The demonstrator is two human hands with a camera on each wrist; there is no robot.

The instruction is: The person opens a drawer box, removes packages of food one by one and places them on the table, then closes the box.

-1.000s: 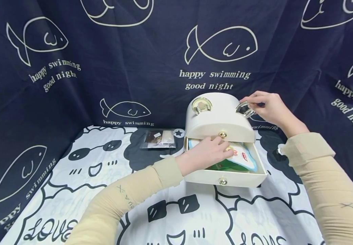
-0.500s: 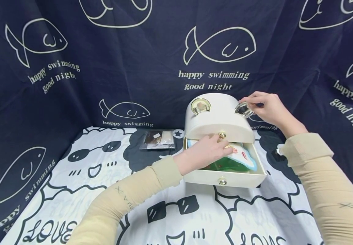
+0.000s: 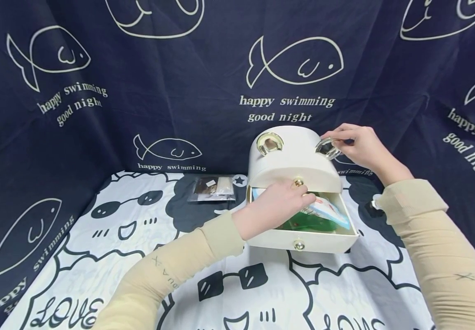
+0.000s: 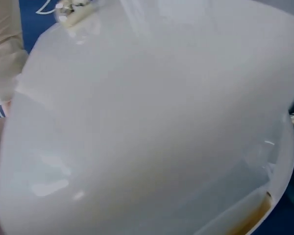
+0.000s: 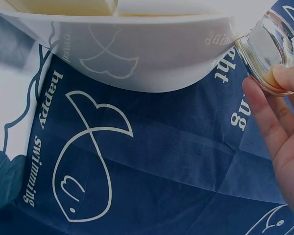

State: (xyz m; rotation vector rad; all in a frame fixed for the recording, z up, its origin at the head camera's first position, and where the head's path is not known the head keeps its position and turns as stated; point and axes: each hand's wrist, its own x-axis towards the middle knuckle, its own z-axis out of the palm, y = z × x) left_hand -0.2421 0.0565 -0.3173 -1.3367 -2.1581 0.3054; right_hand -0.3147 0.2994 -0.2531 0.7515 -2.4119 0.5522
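Observation:
A white storage box (image 3: 292,149) with a rounded top and two shiny gold ears stands on the table, its lower drawer (image 3: 270,239) pulled out. My left hand (image 3: 280,201) reaches over the drawer and pinches a white packet with a blue border (image 3: 331,213), which lies tilted; the fingertips are partly hidden. Beneath it, a green packet (image 3: 313,224) shows inside the drawer. My right hand (image 3: 361,143) pinches the right gold ear (image 5: 267,49) between thumb and fingers. The left wrist view is mostly filled by the box's glossy white surface (image 4: 147,93).
A flat clear plastic packet with dark and pale contents (image 3: 214,188) lies left of the box. Right behind the box hangs a dark blue fish-print cloth (image 3: 204,91). The upper drawer's gold knob (image 3: 298,182) is just above the left hand.
The left hand's fingers have drawn in on the white packet, which has tilted and shows more of the green packet below. My right hand stays on the ear.

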